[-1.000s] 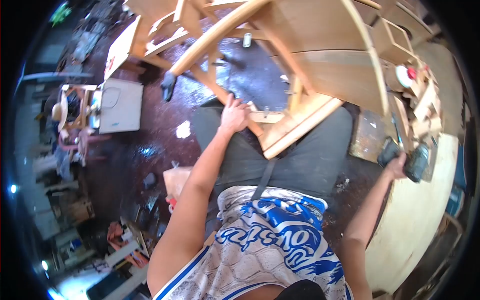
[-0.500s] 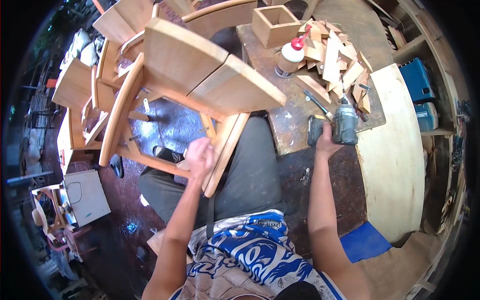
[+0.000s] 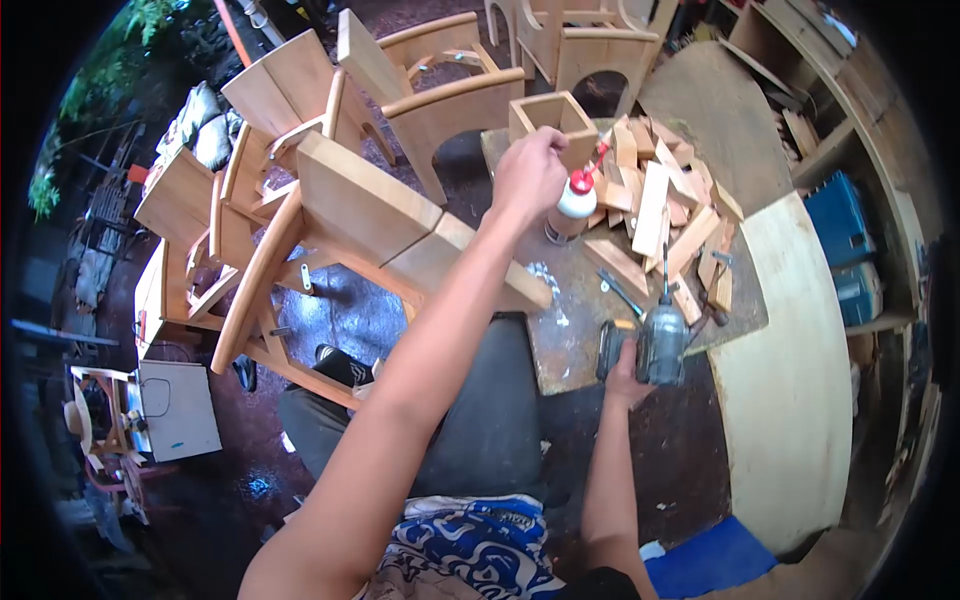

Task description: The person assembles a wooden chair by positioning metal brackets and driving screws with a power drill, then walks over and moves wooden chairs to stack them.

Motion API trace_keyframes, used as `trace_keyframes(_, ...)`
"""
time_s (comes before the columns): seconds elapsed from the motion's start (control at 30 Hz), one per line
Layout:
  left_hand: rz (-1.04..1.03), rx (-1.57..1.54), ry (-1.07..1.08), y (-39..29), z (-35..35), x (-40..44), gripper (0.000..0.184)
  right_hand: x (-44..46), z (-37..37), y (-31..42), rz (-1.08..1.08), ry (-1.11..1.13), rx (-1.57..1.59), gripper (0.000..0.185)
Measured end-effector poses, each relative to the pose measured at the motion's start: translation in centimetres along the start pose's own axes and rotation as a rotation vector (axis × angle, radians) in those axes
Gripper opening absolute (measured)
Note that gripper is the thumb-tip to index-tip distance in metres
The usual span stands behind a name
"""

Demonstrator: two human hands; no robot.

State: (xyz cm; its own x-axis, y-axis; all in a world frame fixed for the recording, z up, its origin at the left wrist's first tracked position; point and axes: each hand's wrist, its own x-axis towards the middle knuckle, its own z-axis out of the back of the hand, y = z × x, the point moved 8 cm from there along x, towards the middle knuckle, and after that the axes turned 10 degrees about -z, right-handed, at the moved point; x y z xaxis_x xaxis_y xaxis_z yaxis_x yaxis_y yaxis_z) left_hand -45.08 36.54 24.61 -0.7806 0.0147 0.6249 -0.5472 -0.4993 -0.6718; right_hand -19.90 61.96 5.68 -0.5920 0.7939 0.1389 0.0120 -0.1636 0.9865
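My right hand [image 3: 624,382] is wrapped round the handle of a cordless drill [image 3: 664,345], its bit pointing away from me over the table. My left hand [image 3: 530,180] is at the open wooden box [image 3: 580,150], fingers curled at its near rim; the fingertips are hidden, and I cannot see whether they hold anything. Beside that hand stands a glue bottle [image 3: 572,208] with a red cap. A wooden chair [image 3: 365,205] lies tilted against my legs, partly covered by my left forearm.
Wood offcuts [image 3: 665,195] are heaped on the worn table [image 3: 570,350], with a pen-like tool [image 3: 620,292] near them. More wooden chairs [image 3: 285,85] stand behind and to the left. A pale curved board [image 3: 780,370] lies at the right, near blue cases [image 3: 838,220] on a shelf.
My left hand has left the chair frame and moved up and right to the wooden box. My right hand still holds the drill. The view has tilted upward.
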Motion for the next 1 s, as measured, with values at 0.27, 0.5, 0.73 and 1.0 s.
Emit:
trace_keyframes(0.27, 0.377, 0.48, 1.171, 14.3, -12.4, -1.7, 0.039, -0.6, 0.8, -4.2, -0.195, -0.013, -0.132, 0.035)
trace_keyframes(0.5, 0.455, 0.636, 1.166, 16.2, -11.6, -2.2, 0.035, -1.2, 0.0, -3.6, -0.256, 0.114, -0.015, 0.025)
trace_keyframes(0.73, 0.328, 0.605, 1.078, 19.0, -16.0, -3.4, 0.035, -0.7, 0.8, -4.8, -0.082, 0.078, -0.025, 0.03)
trace_keyframes(1.0, 0.212, 0.627, 1.021, 20.2, -18.6, -3.2, 0.032, -0.8, 1.5, -3.3, 0.169, 0.085, -0.089, 0.04)
